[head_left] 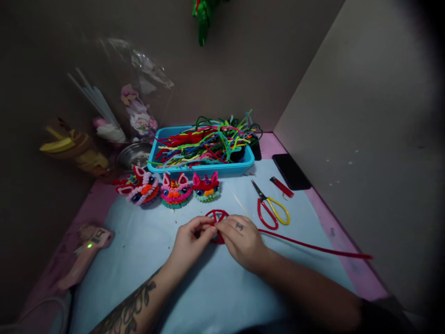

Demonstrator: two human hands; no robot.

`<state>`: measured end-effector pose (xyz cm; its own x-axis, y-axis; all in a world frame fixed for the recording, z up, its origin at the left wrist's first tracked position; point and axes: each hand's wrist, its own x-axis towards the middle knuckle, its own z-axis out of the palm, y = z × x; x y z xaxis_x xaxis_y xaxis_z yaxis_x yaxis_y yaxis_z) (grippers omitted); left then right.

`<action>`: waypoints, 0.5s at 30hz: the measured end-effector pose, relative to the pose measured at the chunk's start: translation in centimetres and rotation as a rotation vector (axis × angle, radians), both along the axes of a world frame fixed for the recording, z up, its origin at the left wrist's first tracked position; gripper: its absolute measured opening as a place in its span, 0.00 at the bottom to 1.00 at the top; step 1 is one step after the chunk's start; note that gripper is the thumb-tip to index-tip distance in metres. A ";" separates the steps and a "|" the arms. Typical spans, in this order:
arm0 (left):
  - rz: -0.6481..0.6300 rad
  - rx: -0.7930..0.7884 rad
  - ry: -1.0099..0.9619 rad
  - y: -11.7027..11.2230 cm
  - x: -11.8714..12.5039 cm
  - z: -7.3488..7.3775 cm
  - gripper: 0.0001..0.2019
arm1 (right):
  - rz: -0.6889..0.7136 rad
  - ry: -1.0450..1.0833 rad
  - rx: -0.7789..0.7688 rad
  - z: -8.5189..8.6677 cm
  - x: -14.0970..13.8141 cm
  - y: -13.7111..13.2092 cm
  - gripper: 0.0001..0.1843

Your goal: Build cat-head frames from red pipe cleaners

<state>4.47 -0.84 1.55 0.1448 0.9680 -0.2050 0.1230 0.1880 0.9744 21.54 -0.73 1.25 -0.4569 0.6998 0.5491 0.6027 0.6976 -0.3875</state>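
Between my two hands is a round red pipe-cleaner frame with spokes across it, like a small wheel. My left hand pinches its left side with thumb and fingertips. On the other side my right hand is closed over the frame's right part, fingertips near its middle. A long red pipe cleaner runs out from under the right hand toward the table's right edge. Whether it is joined to the frame is hidden by the hand. Scissors with one red and one yellow handle lie beyond my right hand, blades slightly apart.
A blue tray of multicoloured pipe cleaners stands at the back. Before it sit three fuzzy animal heads. A red lighter-like strip and black phone lie right. A pink glue gun rests left; a metal bowl stands behind.
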 end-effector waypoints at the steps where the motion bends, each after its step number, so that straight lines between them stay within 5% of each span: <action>1: 0.010 -0.007 -0.009 0.0 0.0 0.0 0.11 | -0.012 -0.006 0.019 0.0 -0.1 -0.1 0.11; 9: 0.079 0.068 0.100 -0.3 0.5 0.5 0.09 | -0.038 -0.002 0.052 0.1 -0.4 0.0 0.10; 15: 0.086 -0.078 -0.133 -0.1 0.4 0.5 0.11 | -0.040 0.084 -0.029 -0.3 -0.2 0.2 0.11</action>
